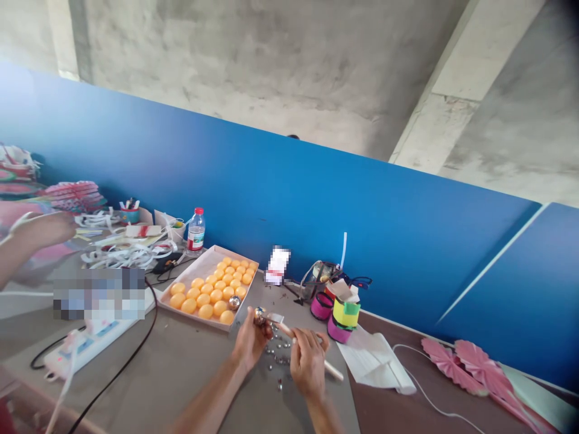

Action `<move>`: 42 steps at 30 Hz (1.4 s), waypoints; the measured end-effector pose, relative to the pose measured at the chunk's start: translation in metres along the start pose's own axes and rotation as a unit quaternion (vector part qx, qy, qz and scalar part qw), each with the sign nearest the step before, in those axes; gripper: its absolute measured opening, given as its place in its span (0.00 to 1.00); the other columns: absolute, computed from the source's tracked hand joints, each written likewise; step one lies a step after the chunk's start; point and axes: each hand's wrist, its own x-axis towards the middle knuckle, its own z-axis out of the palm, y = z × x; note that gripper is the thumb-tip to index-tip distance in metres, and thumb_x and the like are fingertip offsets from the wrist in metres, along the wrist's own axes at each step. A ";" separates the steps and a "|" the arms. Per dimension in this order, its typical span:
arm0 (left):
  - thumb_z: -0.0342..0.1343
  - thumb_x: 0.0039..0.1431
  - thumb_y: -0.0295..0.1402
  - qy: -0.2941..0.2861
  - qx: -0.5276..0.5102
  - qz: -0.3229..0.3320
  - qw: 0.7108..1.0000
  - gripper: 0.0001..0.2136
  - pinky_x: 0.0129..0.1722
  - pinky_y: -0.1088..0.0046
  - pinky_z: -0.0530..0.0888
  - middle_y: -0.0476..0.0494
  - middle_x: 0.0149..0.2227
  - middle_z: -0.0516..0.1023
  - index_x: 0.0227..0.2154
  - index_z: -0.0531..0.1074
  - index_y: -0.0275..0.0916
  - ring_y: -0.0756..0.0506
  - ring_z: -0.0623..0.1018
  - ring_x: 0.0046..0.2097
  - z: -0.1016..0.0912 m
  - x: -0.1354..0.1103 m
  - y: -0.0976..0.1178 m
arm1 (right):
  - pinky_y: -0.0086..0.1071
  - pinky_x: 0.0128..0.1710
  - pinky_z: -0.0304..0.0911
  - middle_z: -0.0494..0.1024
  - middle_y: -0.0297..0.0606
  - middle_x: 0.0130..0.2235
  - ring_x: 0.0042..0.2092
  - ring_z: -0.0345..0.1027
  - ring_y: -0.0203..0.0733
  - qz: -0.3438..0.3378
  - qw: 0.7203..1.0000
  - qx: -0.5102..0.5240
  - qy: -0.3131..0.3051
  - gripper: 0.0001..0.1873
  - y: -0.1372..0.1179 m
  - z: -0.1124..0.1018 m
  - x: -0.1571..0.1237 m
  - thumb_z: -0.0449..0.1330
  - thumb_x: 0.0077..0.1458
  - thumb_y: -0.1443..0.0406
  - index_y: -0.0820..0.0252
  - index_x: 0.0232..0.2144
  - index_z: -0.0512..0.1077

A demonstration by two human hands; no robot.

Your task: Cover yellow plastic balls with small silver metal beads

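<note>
My left hand is closed around a shiny silver-studded ball, held at the fingertips. My right hand grips a long pale stick-handled tool, whose flat, light tip reaches the ball; its exact kind is unclear. Small silver beads lie scattered on the table between and below my hands. Just beyond my left hand is a shallow cardboard tray with several orange balls set in rows. One silver-covered ball sits at the tray's near right corner.
Pink and yellow tape rolls and a white sheet lie to the right. A bottle stands behind the tray. A power strip with cables lies left, near another person's hand. A blue partition runs behind the table.
</note>
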 end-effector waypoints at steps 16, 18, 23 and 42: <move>0.48 0.58 0.40 -0.021 0.008 -0.015 1.000 0.15 0.23 0.75 0.66 0.47 0.19 0.70 0.22 0.66 0.36 0.51 0.69 0.21 0.000 0.000 -0.001 | 0.39 0.44 0.47 0.74 0.37 0.33 0.35 0.66 0.40 0.024 0.999 0.021 -0.003 0.11 0.000 -0.002 0.000 0.45 0.56 0.70 0.58 0.36 0.67; 0.49 0.58 0.41 -0.020 0.010 -0.015 1.000 0.14 0.22 0.76 0.67 0.48 0.19 0.70 0.22 0.66 0.36 0.51 0.68 0.21 0.000 -0.001 -0.002 | 0.39 0.44 0.47 0.74 0.37 0.33 0.35 0.66 0.39 0.026 0.999 0.022 -0.004 0.10 0.001 -0.001 0.000 0.46 0.56 0.70 0.58 0.36 0.67; 0.49 0.58 0.40 -0.006 0.017 -0.025 1.000 0.15 0.22 0.76 0.67 0.49 0.18 0.68 0.21 0.63 0.36 0.52 0.68 0.20 0.000 -0.001 -0.002 | 0.37 0.43 0.47 0.73 0.35 0.29 0.33 0.66 0.38 0.018 1.000 -0.002 0.007 0.08 0.003 0.001 0.001 0.48 0.55 0.69 0.58 0.33 0.67; 0.49 0.58 0.41 -0.017 0.016 -0.026 0.999 0.14 0.22 0.76 0.66 0.48 0.20 0.70 0.24 0.64 0.36 0.51 0.68 0.20 -0.005 0.005 -0.004 | 0.37 0.44 0.46 0.72 0.33 0.27 0.31 0.65 0.38 0.034 0.999 -0.015 0.001 0.08 0.005 0.001 0.001 0.49 0.54 0.68 0.58 0.29 0.67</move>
